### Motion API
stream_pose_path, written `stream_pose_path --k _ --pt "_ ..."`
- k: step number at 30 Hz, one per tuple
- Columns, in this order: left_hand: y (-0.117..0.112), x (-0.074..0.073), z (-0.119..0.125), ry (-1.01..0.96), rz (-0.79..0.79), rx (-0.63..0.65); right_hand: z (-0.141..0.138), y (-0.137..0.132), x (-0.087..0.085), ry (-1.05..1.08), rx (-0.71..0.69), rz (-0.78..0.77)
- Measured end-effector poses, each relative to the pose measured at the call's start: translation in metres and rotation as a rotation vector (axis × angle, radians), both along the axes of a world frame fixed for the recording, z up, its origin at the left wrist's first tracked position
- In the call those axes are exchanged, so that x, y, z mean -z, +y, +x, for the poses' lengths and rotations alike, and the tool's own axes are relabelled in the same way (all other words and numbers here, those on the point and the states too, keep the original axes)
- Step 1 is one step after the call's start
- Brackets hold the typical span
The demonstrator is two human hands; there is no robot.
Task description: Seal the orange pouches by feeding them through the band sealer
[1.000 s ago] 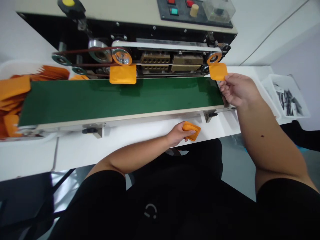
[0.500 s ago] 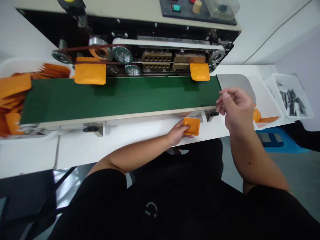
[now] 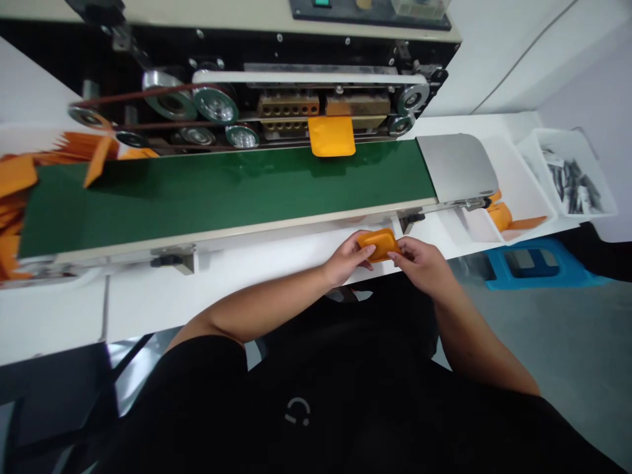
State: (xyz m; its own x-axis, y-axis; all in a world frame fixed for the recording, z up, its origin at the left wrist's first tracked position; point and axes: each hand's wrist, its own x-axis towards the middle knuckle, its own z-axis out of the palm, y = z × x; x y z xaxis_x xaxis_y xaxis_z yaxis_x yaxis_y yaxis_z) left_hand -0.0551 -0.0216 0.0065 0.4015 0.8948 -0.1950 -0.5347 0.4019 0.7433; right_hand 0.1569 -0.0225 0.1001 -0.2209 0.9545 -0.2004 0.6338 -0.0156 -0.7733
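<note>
Between my two hands, in front of the machine's green belt, is a small orange pouch. My left hand grips its left side, thumb on top. At the pouch's right edge, my right hand pinches it between thumb and fingers. Another orange pouch hangs by its top edge in the sealing machine, above the belt. At the belt's left end an orange pouch tilts down at the rollers, slightly blurred.
A white bin at the left holds a heap of orange pouches. On the right stand a white bin with orange pouches and a white basket with small dark and silvery packets. A blue stool is below the table edge.
My right hand has come down and left from beside the belt's right end onto the pouch's edge. The pouch in the machine has travelled left; the one at the left has tipped out of the rollers.
</note>
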Motion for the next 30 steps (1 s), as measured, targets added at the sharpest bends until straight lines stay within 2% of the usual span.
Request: stream_pose_path --k 3,7,9,13,16,21,26,30 --pt "0.002 -0.003 -0.003 -0.087 0.018 0.022 0.010 0.014 -0.024 0.161 0.087 0.087" --pt "0.004 -0.006 -0.005 -0.115 0.028 0.021 0.023 0.062 -0.052 0.540 0.317 0.134" --pt "0.004 -0.007 -0.005 -0.116 0.023 0.023 0.028 0.091 -0.062 0.612 0.380 0.107" --pt "0.004 -0.006 -0.005 -0.123 0.025 0.041 0.030 0.139 -0.077 0.627 0.430 0.023" --pt "0.004 -0.004 -0.005 -0.123 0.034 0.046 0.023 0.158 -0.083 0.615 0.460 -0.020" --pt "0.005 -0.001 -0.004 -0.121 0.037 0.052 0.000 0.171 -0.085 0.577 0.509 -0.107" --pt "0.005 -0.001 -0.003 -0.118 0.034 0.059 -0.016 0.183 -0.077 0.562 0.467 -0.092" --pt "0.005 -0.001 -0.004 -0.117 0.028 0.059 -0.025 0.192 -0.075 0.513 0.361 -0.083"
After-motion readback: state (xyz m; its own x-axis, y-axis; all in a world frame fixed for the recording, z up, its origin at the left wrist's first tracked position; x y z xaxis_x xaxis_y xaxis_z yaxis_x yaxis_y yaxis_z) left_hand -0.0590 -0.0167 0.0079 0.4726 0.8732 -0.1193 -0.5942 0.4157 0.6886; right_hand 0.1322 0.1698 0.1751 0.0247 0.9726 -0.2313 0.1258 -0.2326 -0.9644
